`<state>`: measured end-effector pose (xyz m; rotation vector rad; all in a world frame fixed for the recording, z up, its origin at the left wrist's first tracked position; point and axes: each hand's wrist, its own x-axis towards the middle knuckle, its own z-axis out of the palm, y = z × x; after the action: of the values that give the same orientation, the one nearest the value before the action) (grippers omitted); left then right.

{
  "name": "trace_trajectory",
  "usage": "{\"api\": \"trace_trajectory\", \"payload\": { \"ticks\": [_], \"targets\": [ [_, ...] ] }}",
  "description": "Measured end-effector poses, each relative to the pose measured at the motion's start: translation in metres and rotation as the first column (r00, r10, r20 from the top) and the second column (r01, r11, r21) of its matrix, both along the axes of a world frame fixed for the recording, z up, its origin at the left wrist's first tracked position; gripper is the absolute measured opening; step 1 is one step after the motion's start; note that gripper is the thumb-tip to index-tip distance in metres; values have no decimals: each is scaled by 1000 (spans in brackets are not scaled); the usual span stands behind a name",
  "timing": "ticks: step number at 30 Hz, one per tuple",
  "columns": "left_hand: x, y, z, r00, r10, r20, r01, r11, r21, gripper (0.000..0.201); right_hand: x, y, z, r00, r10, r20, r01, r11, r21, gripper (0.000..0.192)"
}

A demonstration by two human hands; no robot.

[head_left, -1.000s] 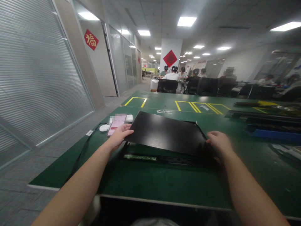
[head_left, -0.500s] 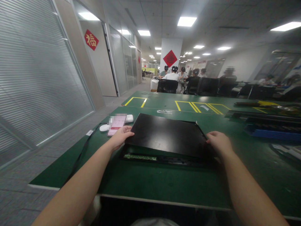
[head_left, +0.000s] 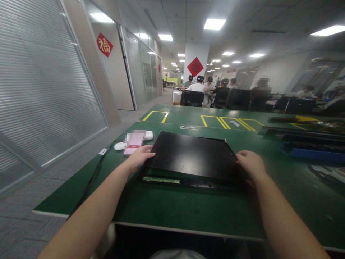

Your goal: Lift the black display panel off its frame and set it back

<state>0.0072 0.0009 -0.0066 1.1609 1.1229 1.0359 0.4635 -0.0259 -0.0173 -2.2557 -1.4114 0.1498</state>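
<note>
A flat black panel (head_left: 192, 155) lies in front of me on the green table (head_left: 172, 208), nearly level. My left hand (head_left: 140, 157) grips its left edge and my right hand (head_left: 250, 163) grips its right edge. Under the panel's near edge a narrow strip with a green circuit board (head_left: 161, 179) shows on a dark frame.
A pink phone (head_left: 134, 142) and white devices (head_left: 119, 145) lie at the far left, with a black cable (head_left: 93, 176) running off the table edge. Blue trays (head_left: 309, 153) and parts sit at the right. Several people sit at desks far behind.
The panel's near edge has come down from a tilted, lifted position to almost flat on the frame. Both hands stayed on its edges.
</note>
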Motion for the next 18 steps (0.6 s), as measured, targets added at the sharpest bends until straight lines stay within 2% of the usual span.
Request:
{"api": "trace_trajectory", "payload": {
  "ticks": [4,11,18],
  "targets": [
    [-1,1,-3,999,-30,39,29,1000,8,46,-2,-1,2,999,-23,42,24,999,-28,29],
    [-2,3,-5,999,-19,51,19,1000,10,50,-3,-1,4,999,-10,34,11,999,-42,29],
    [-2,3,-6,1000,8,24,-9,1000,21,49,-13,-3,10,987,69,146,-54,993,-106,29]
  ]
}}
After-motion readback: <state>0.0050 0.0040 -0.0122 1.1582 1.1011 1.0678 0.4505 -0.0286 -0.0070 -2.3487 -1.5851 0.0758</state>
